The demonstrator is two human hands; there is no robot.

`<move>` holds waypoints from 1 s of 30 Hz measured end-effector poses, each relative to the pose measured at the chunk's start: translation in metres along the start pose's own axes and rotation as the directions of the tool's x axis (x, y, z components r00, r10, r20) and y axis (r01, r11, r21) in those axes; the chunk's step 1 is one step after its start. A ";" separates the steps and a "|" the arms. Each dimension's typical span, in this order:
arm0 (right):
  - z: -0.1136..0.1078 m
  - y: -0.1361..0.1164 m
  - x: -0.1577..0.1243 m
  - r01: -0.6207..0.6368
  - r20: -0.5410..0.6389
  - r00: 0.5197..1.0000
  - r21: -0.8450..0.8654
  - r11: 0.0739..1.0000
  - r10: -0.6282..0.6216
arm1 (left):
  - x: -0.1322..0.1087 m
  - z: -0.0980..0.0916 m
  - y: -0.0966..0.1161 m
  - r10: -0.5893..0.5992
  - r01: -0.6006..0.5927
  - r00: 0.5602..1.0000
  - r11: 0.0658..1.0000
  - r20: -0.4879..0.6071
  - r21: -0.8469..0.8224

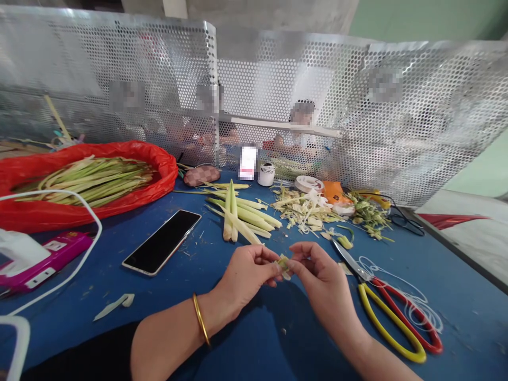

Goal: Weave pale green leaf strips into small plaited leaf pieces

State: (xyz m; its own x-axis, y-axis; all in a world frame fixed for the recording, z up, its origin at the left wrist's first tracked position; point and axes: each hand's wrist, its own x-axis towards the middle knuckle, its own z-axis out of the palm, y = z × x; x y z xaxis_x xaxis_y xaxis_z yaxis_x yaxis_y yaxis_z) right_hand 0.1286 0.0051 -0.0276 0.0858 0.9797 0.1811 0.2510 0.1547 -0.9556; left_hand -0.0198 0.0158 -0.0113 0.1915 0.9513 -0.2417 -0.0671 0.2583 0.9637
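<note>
Between my two hands is a small pale-green piece of plant leaf, pinched from both sides. My left hand, with a gold bangle on its wrist, grips it with thumb and fingertips. From the other side my right hand pinches it with thumb and curled fingers. Just beyond lie several pale-green leaf stalks in a loose, crossed pile. To the right of my right hand rest scissors with one yellow and one red handle, and a loop of white string lies across them.
A red plastic bag full of long green stalks stands at the left. A phone, a purple power strip and a white cable lie nearer. Plant scraps and a tape roll lie along the perforated metal screen; people sit behind it.
</note>
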 end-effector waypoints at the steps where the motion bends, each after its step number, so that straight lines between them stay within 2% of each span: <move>1: 0.000 -0.001 0.000 -0.002 0.010 1.000 -0.014 1.000 0.002 | 0.000 0.000 -0.001 0.028 -0.028 1.000 0.999 0.014 0.021; 5: -0.001 -0.003 0.002 -0.052 0.071 0.996 -0.012 0.999 0.053 | 0.001 -0.002 -0.004 0.129 -0.139 0.989 0.976 0.071 0.170; 9: -0.002 -0.005 0.006 -0.143 0.129 0.982 0.038 0.989 0.137 | 0.000 -0.003 -0.005 0.183 -0.192 0.981 0.920 0.058 0.341; 14: -0.005 -0.006 0.008 -0.149 0.204 0.968 0.012 0.989 0.144 | -0.001 -0.005 -0.007 0.208 -0.220 0.975 0.887 0.075 0.406; 16: -0.007 -0.005 0.009 -0.151 0.250 0.957 -0.011 0.989 0.149 | 0.000 -0.005 -0.008 0.187 -0.207 0.978 0.888 0.087 0.412; 18: -0.009 -0.004 0.009 -0.123 0.249 0.958 -0.086 0.989 0.141 | 0.001 -0.005 -0.008 0.149 -0.174 0.984 0.897 0.093 0.405; 21: -0.011 -0.003 0.010 0.026 0.177 0.984 -0.244 0.969 0.019 | 0.001 -0.003 -0.006 0.039 -0.077 0.992 0.943 0.123 0.323; 24: -0.010 -0.002 0.010 0.142 0.184 0.978 -0.263 0.954 -0.095 | 0.001 -0.002 -0.003 -0.090 0.055 0.980 0.979 0.177 0.197; 28: -0.005 0.000 0.007 0.079 0.235 0.972 -0.234 0.969 -0.023 | 0.001 -0.005 0.001 -0.181 0.151 0.963 0.976 0.199 0.155; 30: -0.004 0.000 0.006 0.084 0.238 0.971 -0.241 0.967 -0.025 | 0.001 -0.007 0.001 -0.203 0.170 0.955 0.972 0.216 0.162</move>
State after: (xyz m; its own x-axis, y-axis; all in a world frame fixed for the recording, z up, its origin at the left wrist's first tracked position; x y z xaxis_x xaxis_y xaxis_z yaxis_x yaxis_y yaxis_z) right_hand 0.1327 0.0102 -0.0256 -0.1522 0.9778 0.1443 0.4824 0.2009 -0.8526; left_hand -0.0262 0.0181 -0.0114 0.4080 0.8195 -0.4024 0.1263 0.3859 0.9139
